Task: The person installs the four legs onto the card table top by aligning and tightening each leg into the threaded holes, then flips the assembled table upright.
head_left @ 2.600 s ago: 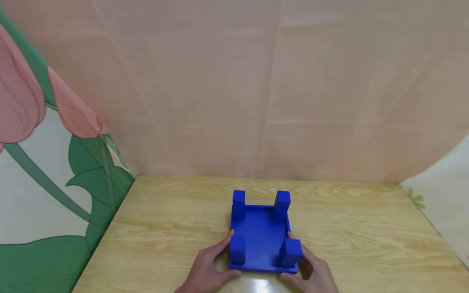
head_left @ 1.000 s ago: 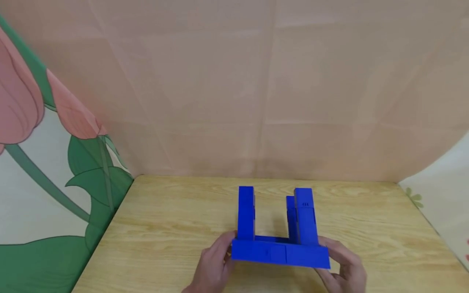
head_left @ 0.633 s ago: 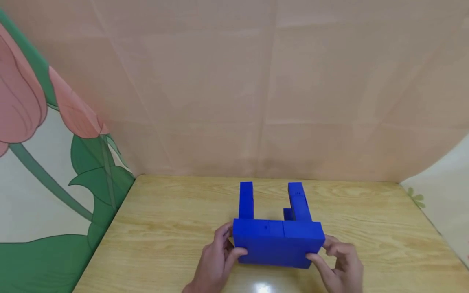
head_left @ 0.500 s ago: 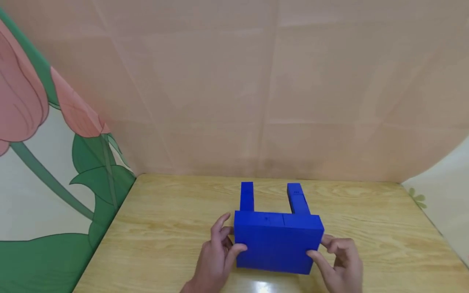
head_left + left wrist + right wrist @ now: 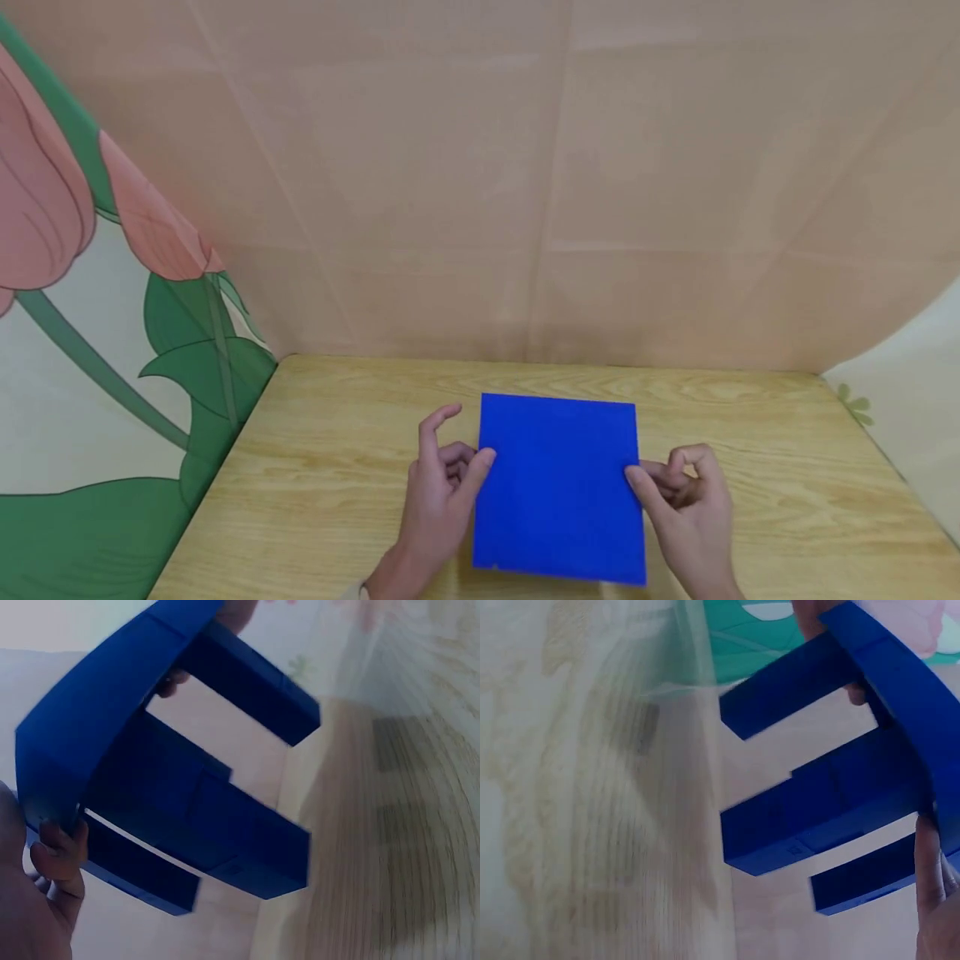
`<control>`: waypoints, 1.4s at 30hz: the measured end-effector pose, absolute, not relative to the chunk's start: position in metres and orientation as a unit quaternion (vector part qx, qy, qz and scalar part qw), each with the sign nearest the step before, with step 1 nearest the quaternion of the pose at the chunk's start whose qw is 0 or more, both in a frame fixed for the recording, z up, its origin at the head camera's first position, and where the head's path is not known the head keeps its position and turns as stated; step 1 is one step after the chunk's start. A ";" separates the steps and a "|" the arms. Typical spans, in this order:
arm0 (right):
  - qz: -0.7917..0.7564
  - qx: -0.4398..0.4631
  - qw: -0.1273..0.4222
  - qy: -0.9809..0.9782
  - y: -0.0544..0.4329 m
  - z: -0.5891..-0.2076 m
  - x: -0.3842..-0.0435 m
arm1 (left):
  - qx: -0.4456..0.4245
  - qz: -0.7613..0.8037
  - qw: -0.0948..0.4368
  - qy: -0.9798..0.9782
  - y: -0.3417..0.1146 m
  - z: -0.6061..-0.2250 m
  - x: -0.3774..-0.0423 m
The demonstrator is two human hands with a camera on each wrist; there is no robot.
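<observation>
A small blue toy table (image 5: 558,487) with a flat square top faces up in the head view; its legs are hidden beneath the top there. Both wrist views show thick square legs (image 5: 259,844) hanging down from the top, with a gap between them and the wooden surface. My left hand (image 5: 438,504) pinches the left edge, thumb on the top and fingers behind the edge, index finger raised. On the opposite edge my right hand (image 5: 693,521) pinches in the same way, its thumb on the top and its index finger bent.
Beneath lies a wood-grain tabletop (image 5: 337,475), whose back edge meets a plain pinkish curtain (image 5: 420,208). Cloth with a flower print (image 5: 187,350) hangs along the left side. Pale cloth (image 5: 911,400) borders the right.
The toy table, first resting legs-up on the tabletop, has been lifted and tipped over away from me. Its top now faces up and its legs point down, both hands still gripping the sides.
</observation>
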State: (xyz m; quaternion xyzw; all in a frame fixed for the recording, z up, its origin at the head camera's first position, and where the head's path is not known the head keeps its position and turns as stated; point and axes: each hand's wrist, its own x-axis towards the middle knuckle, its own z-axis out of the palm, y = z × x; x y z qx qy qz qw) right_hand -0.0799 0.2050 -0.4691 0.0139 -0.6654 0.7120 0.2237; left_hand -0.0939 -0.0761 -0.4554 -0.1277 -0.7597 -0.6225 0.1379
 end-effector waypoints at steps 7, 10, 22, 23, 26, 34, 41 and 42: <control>0.693 -0.042 0.185 -0.696 0.203 -0.470 -0.091 | -0.061 -0.660 0.081 -0.745 -0.075 -0.457 -0.105; 0.699 -0.052 0.181 -0.690 0.201 -0.473 -0.096 | -0.047 -0.667 0.066 -0.741 -0.074 -0.461 -0.109; 0.702 -0.072 0.156 -0.691 0.194 -0.483 -0.113 | 0.006 -0.671 0.046 -0.740 -0.076 -0.473 -0.124; 0.702 -0.071 0.154 -0.692 0.194 -0.484 -0.114 | 0.008 -0.672 0.047 -0.739 -0.076 -0.475 -0.125; 0.703 -0.066 0.145 -0.693 0.194 -0.485 -0.118 | 0.017 -0.678 0.049 -0.734 -0.075 -0.479 -0.127; 0.706 -0.067 0.131 -0.693 0.195 -0.485 -0.120 | 0.024 -0.687 0.045 -0.725 -0.073 -0.484 -0.130; 0.682 -0.079 0.105 -0.720 0.198 -0.485 -0.124 | 0.006 -0.683 0.036 -0.730 -0.077 -0.480 -0.134; 0.674 -0.082 0.098 -0.728 0.199 -0.486 -0.124 | 0.005 -0.681 0.033 -0.732 -0.078 -0.480 -0.134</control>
